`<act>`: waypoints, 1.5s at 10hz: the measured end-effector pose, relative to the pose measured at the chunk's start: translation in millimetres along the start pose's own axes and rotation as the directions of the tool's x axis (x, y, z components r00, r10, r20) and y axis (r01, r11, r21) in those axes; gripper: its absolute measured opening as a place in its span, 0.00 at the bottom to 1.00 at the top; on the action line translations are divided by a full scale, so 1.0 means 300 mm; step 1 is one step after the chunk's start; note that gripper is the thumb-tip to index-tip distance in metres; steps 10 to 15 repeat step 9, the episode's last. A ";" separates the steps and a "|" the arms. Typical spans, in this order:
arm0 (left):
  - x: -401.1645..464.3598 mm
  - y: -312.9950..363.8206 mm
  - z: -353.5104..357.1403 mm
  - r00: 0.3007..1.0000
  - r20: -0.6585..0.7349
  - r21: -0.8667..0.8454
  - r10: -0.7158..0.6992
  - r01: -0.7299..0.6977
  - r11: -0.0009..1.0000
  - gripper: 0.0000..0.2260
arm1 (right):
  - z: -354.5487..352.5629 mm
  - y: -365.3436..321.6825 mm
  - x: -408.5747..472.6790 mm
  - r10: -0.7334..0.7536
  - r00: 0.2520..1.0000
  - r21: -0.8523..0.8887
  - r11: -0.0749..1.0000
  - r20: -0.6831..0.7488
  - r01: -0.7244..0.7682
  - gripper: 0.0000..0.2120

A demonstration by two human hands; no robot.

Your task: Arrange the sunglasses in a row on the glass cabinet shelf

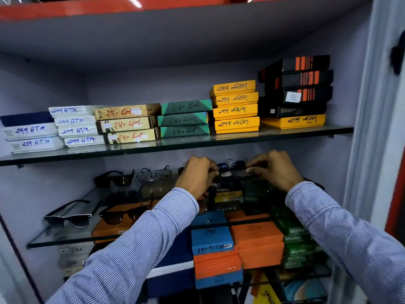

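Note:
My left hand (pixel 197 176) and my right hand (pixel 274 170) together hold a dark-framed pair of sunglasses (pixel 232 171) by its two ends, above the back of the glass shelf (pixel 65 240). Behind it stands a blue-lensed pair (pixel 230 165). Along the back to the left stand black sunglasses (pixel 115 178) and thin-rimmed aviators (pixel 154 174). Nearer the front lie a black-and-white pair (pixel 68 218) and a brown-lensed pair (pixel 122 215).
The upper glass shelf (pixel 175 145) carries stacks of labelled boxes in white, tan, green, yellow and black. Below my hands are piles of blue (pixel 211 238), orange (pixel 256 242) and green (pixel 295 240) boxes. The cabinet's right frame (pixel 372 128) stands close to my right arm.

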State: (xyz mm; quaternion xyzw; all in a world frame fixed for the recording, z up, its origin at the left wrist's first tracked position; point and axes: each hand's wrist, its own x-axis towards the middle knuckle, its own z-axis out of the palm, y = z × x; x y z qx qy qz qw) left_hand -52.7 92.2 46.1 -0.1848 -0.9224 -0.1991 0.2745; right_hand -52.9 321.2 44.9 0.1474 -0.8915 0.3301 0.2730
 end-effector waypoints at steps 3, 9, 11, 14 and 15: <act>0.015 0.011 0.033 0.980 -0.032 -0.055 -0.196 0.194 0.979 0.04 | 0.008 0.053 0.037 0.276 0.955 -0.032 0.959 -0.107 -0.281 0.03; -0.081 0.076 0.003 0.984 -0.006 0.119 -0.180 0.179 0.977 0.09 | -0.039 0.030 -0.062 0.312 0.949 -0.231 0.921 -0.047 -0.314 0.12; -0.081 0.076 0.003 0.984 -0.006 0.119 -0.180 0.179 0.977 0.09 | -0.039 0.030 -0.062 0.312 0.949 -0.231 0.921 -0.047 -0.314 0.12; -0.081 0.076 0.003 0.984 -0.006 0.119 -0.180 0.179 0.977 0.09 | -0.039 0.030 -0.062 0.312 0.949 -0.231 0.921 -0.047 -0.314 0.12; -0.081 0.076 0.003 0.984 -0.006 0.119 -0.180 0.179 0.977 0.09 | -0.039 0.030 -0.062 0.312 0.949 -0.231 0.921 -0.047 -0.314 0.12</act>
